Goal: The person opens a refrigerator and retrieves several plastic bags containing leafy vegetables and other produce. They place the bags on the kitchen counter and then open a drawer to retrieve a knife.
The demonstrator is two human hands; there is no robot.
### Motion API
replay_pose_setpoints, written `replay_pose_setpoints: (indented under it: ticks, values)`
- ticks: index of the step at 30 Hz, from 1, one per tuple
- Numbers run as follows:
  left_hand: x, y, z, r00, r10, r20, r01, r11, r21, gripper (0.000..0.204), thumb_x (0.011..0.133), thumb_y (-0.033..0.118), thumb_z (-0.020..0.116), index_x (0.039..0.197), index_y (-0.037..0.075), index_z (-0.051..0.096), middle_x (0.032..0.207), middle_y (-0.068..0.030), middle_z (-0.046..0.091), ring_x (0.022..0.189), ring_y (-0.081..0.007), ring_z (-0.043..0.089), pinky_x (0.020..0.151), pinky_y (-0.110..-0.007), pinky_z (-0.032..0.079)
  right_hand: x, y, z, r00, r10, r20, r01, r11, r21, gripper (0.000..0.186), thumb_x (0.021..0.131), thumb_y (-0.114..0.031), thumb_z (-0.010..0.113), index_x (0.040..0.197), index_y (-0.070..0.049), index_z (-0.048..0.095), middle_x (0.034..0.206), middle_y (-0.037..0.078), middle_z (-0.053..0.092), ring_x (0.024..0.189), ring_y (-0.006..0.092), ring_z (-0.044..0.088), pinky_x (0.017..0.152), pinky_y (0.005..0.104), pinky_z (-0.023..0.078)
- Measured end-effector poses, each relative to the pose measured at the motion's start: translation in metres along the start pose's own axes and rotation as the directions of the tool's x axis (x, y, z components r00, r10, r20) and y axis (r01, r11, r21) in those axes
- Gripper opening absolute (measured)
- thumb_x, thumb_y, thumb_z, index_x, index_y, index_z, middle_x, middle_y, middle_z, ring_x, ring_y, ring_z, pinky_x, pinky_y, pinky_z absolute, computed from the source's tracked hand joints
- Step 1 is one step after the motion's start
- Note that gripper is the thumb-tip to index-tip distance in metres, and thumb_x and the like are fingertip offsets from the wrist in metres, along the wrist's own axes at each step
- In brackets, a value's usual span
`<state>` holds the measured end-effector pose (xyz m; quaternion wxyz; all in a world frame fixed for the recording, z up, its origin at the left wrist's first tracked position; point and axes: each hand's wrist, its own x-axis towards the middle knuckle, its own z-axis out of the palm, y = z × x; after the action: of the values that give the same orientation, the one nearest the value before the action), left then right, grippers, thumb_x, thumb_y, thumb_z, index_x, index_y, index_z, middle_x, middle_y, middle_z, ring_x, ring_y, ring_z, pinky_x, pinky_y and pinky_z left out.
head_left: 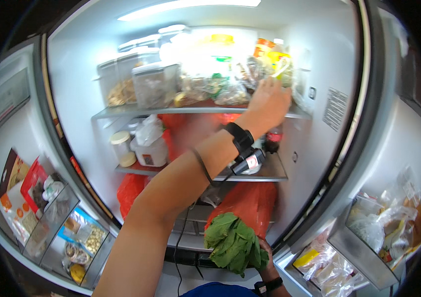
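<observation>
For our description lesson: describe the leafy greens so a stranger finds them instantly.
At the open fridge, find the lower-right red bag. By its lower end, at the right hand, are the leafy greens: broad green leaves, not smooth plastic.

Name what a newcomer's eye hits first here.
The left forearm, slanting across the open fridge to the left hand, by the top shelf's right end. Then the leafy greens, low centre, held by the right hand, with a red bag just above them in view.

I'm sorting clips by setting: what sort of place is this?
An open refrigerator, probably in a home; the room hardly shows. Lidded containers on a lit shelf, a stocked door bin and leafy greens suggest it.
</observation>
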<state>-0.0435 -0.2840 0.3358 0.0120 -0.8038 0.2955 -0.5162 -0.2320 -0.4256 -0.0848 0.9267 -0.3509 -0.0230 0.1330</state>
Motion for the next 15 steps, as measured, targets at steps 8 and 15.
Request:
replay_pose_setpoints:
  ticks: [8, 15]
  values:
    - [-0.113, 0.009, -0.094, 0.955, -0.152, -0.253, -0.018, 0.826, -0.563, 0.018, 0.095, 0.006, 0.066, 0.113, 0.003, 0.068, 0.116, -0.0170, 0.068, 0.114, -0.0385, 0.066, 0.095, -0.043, 0.056, 0.000, 0.008, -0.004, 0.974, -0.217, 0.064, 0.223, 0.876, -0.428, 0.036, 0.106, -0.023, 0.057, 0.130, 0.003, 0.065, 0.122, 0.010, 0.070, 0.107, 0.0199, 0.068, 0.092, 0.0354, 0.057]
    - [-0.311, 0.018, -0.121, 0.896, -0.429, 0.118, 0.417, 0.717, -0.559, 0.028, 0.091, -0.001, 0.070, 0.118, 0.005, 0.071, 0.120, -0.0171, 0.071, 0.113, -0.0344, 0.069, 0.094, -0.040, 0.057, -0.002, 0.005, -0.008, 1.000, 0.015, 0.016, -0.014, 0.997, -0.071, 0.041, 0.107, -0.027, 0.054, 0.139, -0.001, 0.057, 0.131, 0.011, 0.066, 0.114, 0.0225, 0.067, 0.097, 0.0386, 0.056]
